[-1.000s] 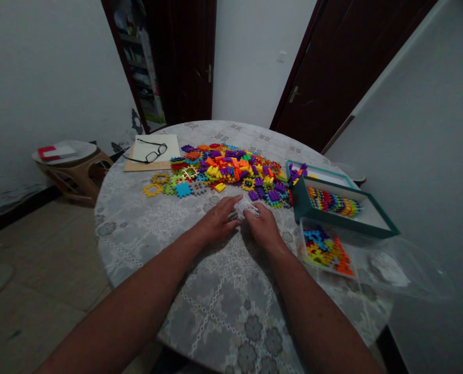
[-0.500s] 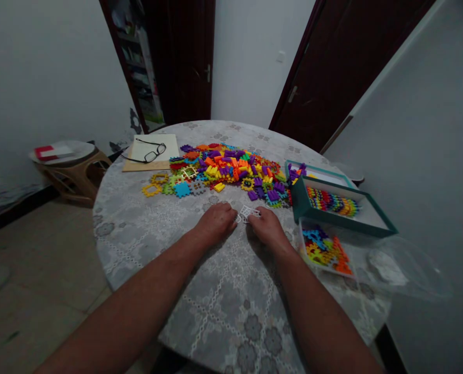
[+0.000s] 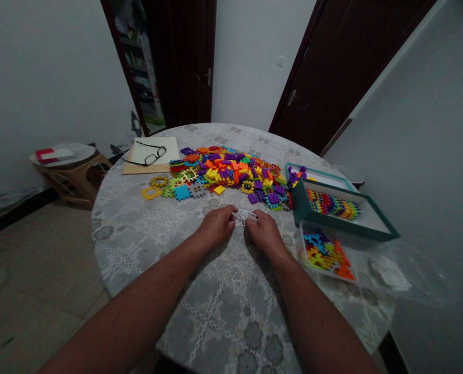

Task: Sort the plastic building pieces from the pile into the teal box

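Observation:
Between my two hands is a white openwork plastic building piece (image 3: 242,217), made of thin bars; its exact shape is too small to make out. My left hand (image 3: 219,224) pinches its left side, fingers closed. On the opposite side my right hand (image 3: 263,228) grips it between thumb and fingers. Both hands are low over the patterned tablecloth (image 3: 215,322). Just beyond them lies a heap of colourful plastic building pieces (image 3: 231,169), with purple, orange and yellow ones on top. A loose yellow piece (image 3: 219,190) rests at the heap's near edge.
At the right stand a green box (image 3: 344,228) with a row of coloured pieces inside and a clear plastic tub (image 3: 328,272) of pieces. A clear lid (image 3: 422,270) lies beside the tub. Glasses (image 3: 151,158) rest on a pale board (image 3: 171,148) at the back left.
My left hand has come to grip the white piece's left side, its fingers now turned toward it. The piece sits slightly lower and more to the left between my hands.

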Demonstrator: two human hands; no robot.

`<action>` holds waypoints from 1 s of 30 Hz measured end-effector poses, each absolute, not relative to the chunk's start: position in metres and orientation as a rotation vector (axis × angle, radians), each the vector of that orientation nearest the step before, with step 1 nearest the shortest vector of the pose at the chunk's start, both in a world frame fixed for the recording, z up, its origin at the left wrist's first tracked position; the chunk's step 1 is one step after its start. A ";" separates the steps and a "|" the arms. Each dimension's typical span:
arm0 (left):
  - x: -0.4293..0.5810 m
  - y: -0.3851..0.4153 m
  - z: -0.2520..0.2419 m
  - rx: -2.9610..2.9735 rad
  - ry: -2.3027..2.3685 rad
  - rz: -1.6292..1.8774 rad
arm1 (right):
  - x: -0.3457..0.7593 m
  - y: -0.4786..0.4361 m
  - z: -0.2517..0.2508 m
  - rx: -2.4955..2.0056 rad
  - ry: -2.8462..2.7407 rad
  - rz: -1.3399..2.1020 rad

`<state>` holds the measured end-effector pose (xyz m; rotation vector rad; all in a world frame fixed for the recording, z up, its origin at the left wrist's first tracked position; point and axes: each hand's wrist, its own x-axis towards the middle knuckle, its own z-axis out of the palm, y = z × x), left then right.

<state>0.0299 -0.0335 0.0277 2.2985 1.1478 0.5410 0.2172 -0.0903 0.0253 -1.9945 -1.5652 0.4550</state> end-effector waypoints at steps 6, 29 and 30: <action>0.028 -0.037 0.032 2.520 1.121 0.396 | 0.218 -0.089 0.023 -1.942 -1.528 0.481; 0.028 -0.030 0.051 2.784 1.188 -0.014 | 0.429 -0.250 0.148 -2.433 -1.062 -0.379; 0.028 -0.030 0.052 2.783 1.179 -0.001 | 0.445 -0.258 0.147 -2.518 -1.026 -0.410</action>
